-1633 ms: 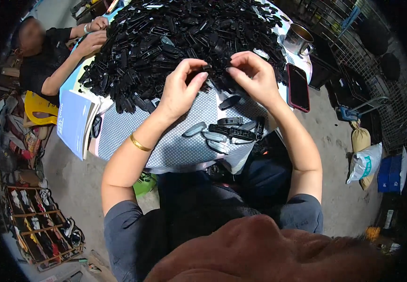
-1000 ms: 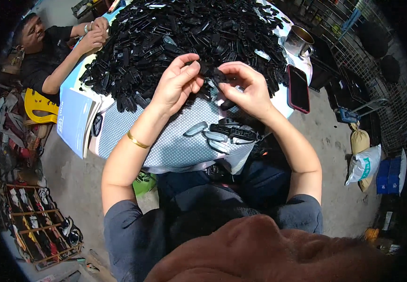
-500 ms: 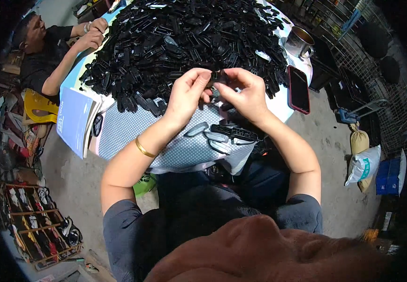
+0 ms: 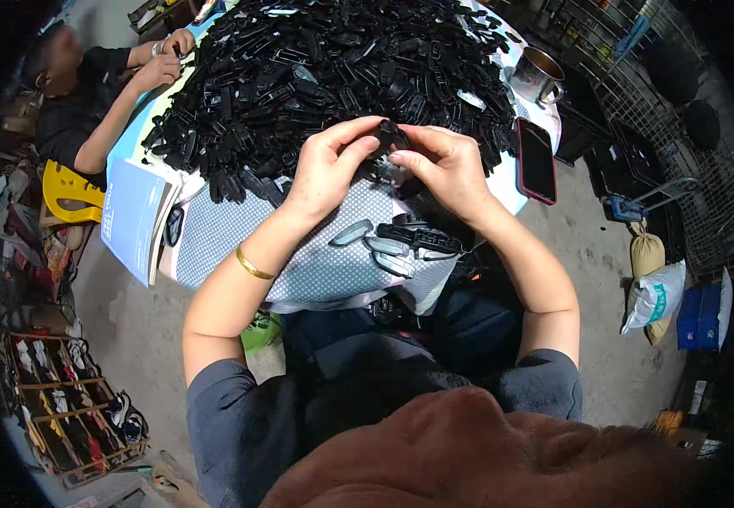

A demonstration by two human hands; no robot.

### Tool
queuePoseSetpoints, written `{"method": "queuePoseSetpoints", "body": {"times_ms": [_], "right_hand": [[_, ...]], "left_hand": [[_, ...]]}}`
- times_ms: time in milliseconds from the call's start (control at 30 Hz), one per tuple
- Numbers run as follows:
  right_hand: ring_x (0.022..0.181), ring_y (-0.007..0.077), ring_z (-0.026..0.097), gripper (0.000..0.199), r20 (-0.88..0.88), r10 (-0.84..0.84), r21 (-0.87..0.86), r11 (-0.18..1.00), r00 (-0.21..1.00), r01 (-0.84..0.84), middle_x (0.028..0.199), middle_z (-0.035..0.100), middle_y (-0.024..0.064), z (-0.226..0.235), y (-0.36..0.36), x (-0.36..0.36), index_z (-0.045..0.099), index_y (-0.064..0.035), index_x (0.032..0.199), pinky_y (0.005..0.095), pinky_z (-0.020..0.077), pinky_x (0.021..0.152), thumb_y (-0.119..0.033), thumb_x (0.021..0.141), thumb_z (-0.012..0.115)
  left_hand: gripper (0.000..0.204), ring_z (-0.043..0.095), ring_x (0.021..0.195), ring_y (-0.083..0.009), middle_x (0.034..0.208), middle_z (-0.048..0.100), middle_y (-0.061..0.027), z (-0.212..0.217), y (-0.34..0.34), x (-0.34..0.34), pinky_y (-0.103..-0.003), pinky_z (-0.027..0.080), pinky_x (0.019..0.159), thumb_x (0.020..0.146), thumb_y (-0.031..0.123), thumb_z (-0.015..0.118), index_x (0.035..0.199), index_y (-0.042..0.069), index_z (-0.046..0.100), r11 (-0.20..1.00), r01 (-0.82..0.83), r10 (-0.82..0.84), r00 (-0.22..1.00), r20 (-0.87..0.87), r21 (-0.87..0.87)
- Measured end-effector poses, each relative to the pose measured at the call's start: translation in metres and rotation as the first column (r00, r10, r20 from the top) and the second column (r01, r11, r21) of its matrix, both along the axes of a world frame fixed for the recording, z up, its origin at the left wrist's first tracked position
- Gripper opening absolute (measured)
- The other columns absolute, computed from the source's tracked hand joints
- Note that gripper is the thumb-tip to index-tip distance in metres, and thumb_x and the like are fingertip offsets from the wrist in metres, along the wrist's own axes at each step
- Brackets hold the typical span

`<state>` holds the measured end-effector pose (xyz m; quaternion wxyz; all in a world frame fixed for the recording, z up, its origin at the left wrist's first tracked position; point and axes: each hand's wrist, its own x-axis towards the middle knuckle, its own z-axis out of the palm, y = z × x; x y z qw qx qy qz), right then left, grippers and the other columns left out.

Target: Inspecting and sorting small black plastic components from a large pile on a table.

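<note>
Between my hands is a small black plastic piece [image 4: 391, 135], pinched at the near edge of a big heap of similar black plastic pieces [image 4: 333, 76]. My left hand [image 4: 326, 168] grips it from the left, thumb and fingers closed together. From the other side, my right hand [image 4: 447, 165] pinches it with thumb and forefinger. The fingers hide part of the piece, so its exact kind is unclear. Nearer me, several grey and black oval pieces [image 4: 391, 246] lie in a small group on the patterned tablecloth [image 4: 316, 271].
To the right stand a black phone with a red edge [image 4: 537, 161] and a metal mug [image 4: 538, 76]. A blue-covered book [image 4: 136, 222] overhangs the left table edge. Beyond it, a co-worker's hands [image 4: 164, 63] work beside the heap. Sacks [image 4: 656, 296] sit on the floor at right.
The black piece has been turned and raised slightly between my fingers, and my left hand has shifted a little to the left. The co-worker's fingers have moved slightly.
</note>
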<state>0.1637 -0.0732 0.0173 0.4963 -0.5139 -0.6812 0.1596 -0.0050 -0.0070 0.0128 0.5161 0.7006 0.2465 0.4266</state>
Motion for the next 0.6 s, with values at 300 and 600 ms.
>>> {"method": "queuePoseSetpoints", "body": {"times_ms": [300, 600], "right_hand": [[0.067, 0.0194, 0.063, 0.03, 0.232, -0.157, 0.193, 0.975, 0.96, 0.113, 0.077, 0.063, 0.0106, 0.001, -0.002, -0.005, 0.065, -0.0005, 0.097, 0.027, 0.0499, 0.058, -0.015, 0.072, 0.072], [0.069, 0.0138, 0.061, 0.036, 0.144, -0.101, 0.075, 0.993, 0.984, 0.091, 0.086, 0.06, 0.0097, 0.002, 0.002, -0.01, 0.057, 0.0014, 0.095, 0.0249, 0.0495, 0.058, -0.018, 0.071, 0.075]], "left_hand": [[0.029, 0.059, 0.083, -0.0092, 0.101, 0.064, -0.0075, -0.005, -0.003, 0.003, -0.021, 0.047, 0.077, 0.084, 0.005, 0.059, 0.112, -0.002, 0.059, 1.0, -0.006, 0.005, 0.999, 0.044, 0.026], [0.026, 0.059, 0.088, -0.0122, 0.099, 0.065, -0.0086, 0.0, 0.0, 0.0, -0.024, 0.047, 0.08, 0.087, 0.007, 0.056, 0.11, -0.002, 0.06, 0.965, 0.141, -0.083, 0.964, 0.253, -0.222]]}}
